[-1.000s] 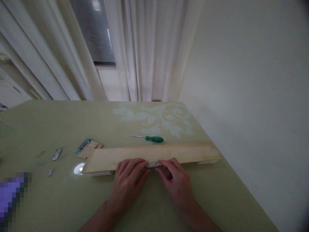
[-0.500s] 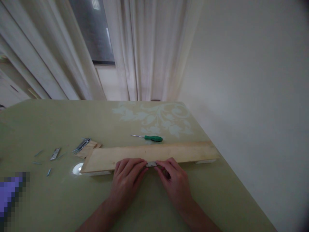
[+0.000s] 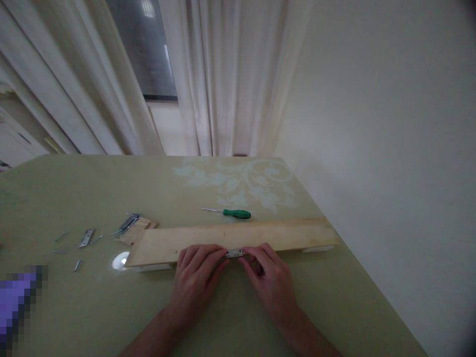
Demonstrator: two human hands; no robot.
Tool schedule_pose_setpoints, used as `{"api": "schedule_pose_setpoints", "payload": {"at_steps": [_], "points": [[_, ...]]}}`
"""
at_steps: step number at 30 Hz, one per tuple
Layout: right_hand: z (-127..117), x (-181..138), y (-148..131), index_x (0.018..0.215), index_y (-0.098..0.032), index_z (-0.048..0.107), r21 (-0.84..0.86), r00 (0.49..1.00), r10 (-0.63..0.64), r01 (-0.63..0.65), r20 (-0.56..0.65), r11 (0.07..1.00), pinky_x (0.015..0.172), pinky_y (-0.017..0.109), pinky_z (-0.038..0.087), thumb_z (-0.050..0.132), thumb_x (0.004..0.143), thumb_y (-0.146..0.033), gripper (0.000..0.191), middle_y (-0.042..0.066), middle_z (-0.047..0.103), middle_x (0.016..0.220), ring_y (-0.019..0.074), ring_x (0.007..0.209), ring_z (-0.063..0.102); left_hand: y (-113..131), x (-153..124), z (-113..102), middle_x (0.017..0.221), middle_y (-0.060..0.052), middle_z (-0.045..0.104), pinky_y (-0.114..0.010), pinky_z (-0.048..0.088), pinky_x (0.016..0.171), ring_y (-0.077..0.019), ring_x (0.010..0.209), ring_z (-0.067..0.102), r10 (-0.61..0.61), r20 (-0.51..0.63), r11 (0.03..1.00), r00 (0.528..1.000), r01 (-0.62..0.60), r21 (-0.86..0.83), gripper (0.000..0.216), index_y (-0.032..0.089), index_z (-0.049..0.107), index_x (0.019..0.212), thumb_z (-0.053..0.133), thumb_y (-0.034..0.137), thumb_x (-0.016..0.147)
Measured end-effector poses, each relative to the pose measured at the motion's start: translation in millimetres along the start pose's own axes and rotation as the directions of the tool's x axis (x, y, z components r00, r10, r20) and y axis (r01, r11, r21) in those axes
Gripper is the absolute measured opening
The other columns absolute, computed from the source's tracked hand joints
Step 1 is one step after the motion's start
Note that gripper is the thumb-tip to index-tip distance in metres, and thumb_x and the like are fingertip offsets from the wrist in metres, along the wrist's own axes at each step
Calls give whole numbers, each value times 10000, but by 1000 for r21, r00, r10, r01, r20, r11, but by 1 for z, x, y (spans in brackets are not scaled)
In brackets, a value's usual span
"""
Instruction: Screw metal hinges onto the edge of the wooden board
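Observation:
Between my two hands a small silvery metal hinge [image 3: 234, 253] with screw holes lies along the near edge of a long pale wooden board [image 3: 238, 233]. My left hand [image 3: 197, 275] pinches its left end, with the other fingers resting over the board's edge. At the right end, my right hand [image 3: 269, 277] holds the hinge between thumb and fingertips. The underside of the hinge is hidden. Beyond the board lies a screwdriver [image 3: 238, 213] with a green handle, its shaft pointing left.
Left of the board, several nails or screws [image 3: 77, 265] lie loose around another hinge [image 3: 86, 238]. A pile of metal pieces [image 3: 128, 224] rests on small wood pieces [image 3: 137, 231]. Low white supports [image 3: 318, 249] show under the board on the green table [image 3: 111, 188]. A wall borders the right side.

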State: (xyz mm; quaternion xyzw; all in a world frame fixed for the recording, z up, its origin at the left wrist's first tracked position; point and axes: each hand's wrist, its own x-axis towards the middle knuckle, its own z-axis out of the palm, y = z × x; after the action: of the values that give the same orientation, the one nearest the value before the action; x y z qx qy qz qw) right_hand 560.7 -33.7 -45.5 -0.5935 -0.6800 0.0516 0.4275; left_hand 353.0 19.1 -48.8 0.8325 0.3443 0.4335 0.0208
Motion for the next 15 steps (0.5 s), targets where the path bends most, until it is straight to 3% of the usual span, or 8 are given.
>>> {"api": "schedule_pose_setpoints", "payload": {"at_steps": [9,12,15], "points": [[-6,2,-2,1136,-214,781,17,1000,-3,3,-11,1000,562,249,577,595,1109,-459,309,42,727,888,132,582,659,1,-1,-2,1143,-62,804,-379,504,947,-224,1029,712,2,-16,1000,1000,-2,13,168,240,736,1235,668,281,1087],[-10,3,-3,1151,-203,787,88,1000,11,-8,-27,996,534,250,560,675,1065,-482,312,30,705,868,117,539,617,-7,12,-22,1163,-81,799,-385,521,986,-234,1069,717,-34,-46,999,998,34,13,181,236,734,1235,626,271,1094],[-20,7,-8,1142,-208,784,147,997,35,-26,-64,989,546,252,555,723,1039,-443,263,20,691,850,118,555,610,-35,38,-58,1082,-84,799,-391,540,978,-247,1016,725,-207,-70,974,976,212,82,245,223,771,1089,557,341,1098]]}}
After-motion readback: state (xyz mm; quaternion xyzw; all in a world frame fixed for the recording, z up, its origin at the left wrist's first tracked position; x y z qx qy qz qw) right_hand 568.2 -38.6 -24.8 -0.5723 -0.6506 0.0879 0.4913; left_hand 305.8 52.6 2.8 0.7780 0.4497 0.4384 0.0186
